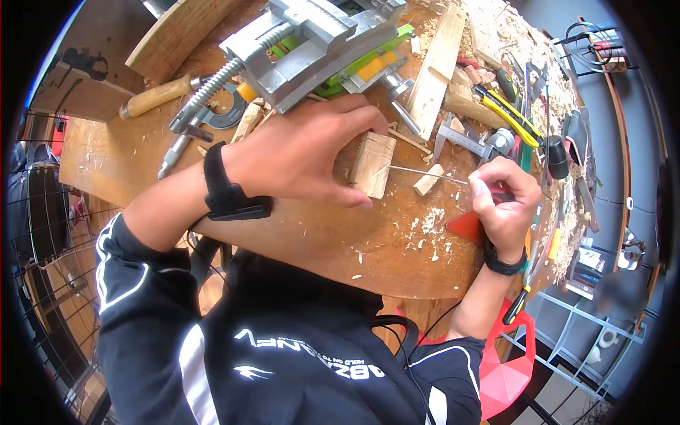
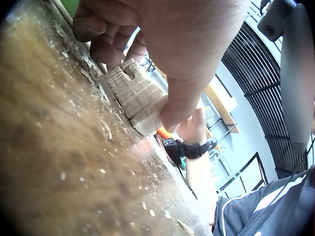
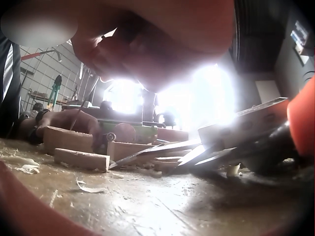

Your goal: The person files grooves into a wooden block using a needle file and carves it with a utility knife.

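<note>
My left hand (image 1: 301,152) holds a small wooden block (image 1: 373,166) on the tabletop, thumb on its near side and fingers at the far side. A notch shows in the top of the block (image 2: 140,98) in the left wrist view. Between its fingertips and thumb, my right hand (image 1: 506,195) pinches a thin metal rod-like tool (image 1: 428,173). The shaft points left, its far end right at the block's face. The tool's rear end is hidden in the hand. A small wood offcut (image 1: 428,180) lies just beneath the shaft.
A metal vise (image 1: 312,53) stands beyond my left hand, with a wooden-handled tool (image 1: 159,97) to its left. Calipers (image 1: 460,139), a yellow-and-black cutter (image 1: 506,117), wood strips and many shavings cover the right side. A red-orange piece (image 1: 464,227) lies by my right wrist.
</note>
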`<state>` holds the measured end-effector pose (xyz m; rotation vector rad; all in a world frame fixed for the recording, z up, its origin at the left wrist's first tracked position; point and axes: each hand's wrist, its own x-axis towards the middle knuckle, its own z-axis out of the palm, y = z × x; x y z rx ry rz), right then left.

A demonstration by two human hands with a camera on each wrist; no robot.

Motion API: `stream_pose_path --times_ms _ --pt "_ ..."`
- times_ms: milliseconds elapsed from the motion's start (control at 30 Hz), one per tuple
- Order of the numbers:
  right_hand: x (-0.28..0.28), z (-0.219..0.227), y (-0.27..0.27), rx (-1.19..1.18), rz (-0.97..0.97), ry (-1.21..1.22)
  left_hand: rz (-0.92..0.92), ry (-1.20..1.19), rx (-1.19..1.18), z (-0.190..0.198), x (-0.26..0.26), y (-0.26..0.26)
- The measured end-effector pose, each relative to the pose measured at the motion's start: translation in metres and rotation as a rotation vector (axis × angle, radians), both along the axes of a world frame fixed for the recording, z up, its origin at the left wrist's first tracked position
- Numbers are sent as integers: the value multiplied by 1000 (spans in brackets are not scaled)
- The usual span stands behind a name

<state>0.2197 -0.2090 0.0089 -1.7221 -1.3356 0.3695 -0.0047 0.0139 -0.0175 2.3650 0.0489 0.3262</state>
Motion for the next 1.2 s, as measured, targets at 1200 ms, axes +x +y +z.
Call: stream_pose_path --times_ms 1200 --pt "0 -1 -1 24 -34 -51 -18 -22 26 -2 1 1"
